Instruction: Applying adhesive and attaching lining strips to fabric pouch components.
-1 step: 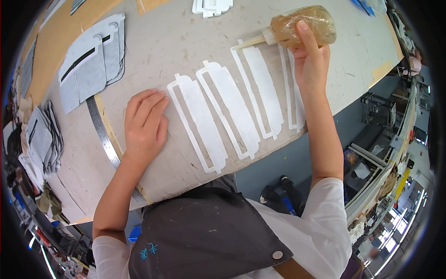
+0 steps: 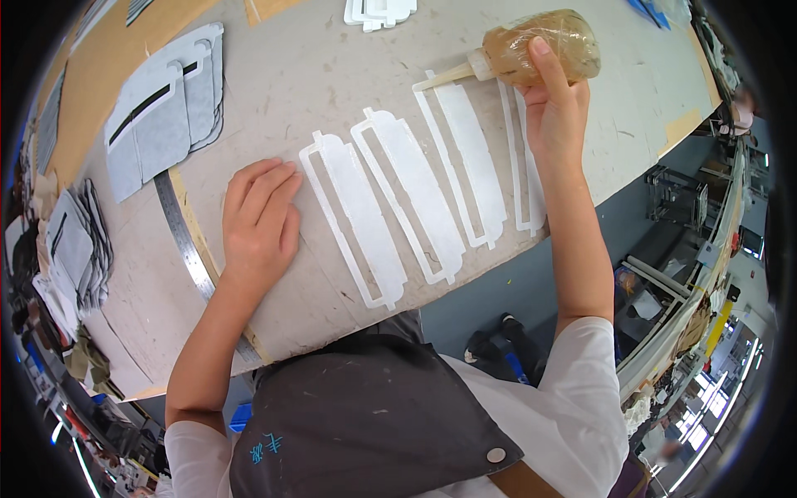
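On worktable (image 2: 315,75), right hand (image 2: 552,108) gripping glue bottle (image 2: 540,46), left hand (image 2: 259,216) flat, fingers together

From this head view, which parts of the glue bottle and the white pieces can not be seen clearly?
- Glue bottle: its near side is covered by the right hand.
- Nozzle tip: too small to tell if glue comes out.
- Rightmost white piece: partly hidden under the right wrist.
- White stack: cut off by the top edge.
- Table under the left hand: hidden by the palm.
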A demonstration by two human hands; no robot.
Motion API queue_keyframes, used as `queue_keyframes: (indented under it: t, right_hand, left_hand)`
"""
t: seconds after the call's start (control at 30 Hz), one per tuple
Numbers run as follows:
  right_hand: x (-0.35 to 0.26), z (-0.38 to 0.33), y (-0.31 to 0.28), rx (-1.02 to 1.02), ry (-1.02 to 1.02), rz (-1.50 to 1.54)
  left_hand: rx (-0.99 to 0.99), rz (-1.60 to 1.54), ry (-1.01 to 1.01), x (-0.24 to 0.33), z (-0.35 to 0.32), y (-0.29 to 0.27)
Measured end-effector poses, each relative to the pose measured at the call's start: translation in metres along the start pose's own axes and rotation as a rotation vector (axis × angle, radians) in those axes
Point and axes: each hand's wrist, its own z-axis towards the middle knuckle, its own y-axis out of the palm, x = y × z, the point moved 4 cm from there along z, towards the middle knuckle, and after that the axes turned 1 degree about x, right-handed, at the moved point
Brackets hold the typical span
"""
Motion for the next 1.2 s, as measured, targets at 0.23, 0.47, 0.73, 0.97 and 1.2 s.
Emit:
queue_keyframes:
  t: [0.23, 0.47, 0.73, 0.97, 1.2]
  right_hand:
    - [-0.007, -0.01, -0.007, 0.039, 0.048, -0.047]
    - [-0.013, -0.034, -0.022, 0.014, 0.08, -0.117]
    - [-0.024, -0.064, -0.032, 0.081, 0.162, -0.187]
    - [-0.027, -0.083, -0.046, 0.075, 0.177, -0.19]
    - [-0.029, -0.099, -0.059, 0.088, 0.175, -0.203]
  left_hand:
    - [0.009, 0.001, 0.009, 0.0, 0.0, 0.001]
    - [0.021, -0.003, 0.021, 0.0, 0.002, 0.0]
    - [0.028, -0.001, 0.036, -0.001, 0.003, 0.001]
    - [0.037, 0.002, 0.041, -0.001, 0.003, 0.001]
    - [0.027, 0.008, 0.043, -0.002, 0.003, 0.001]
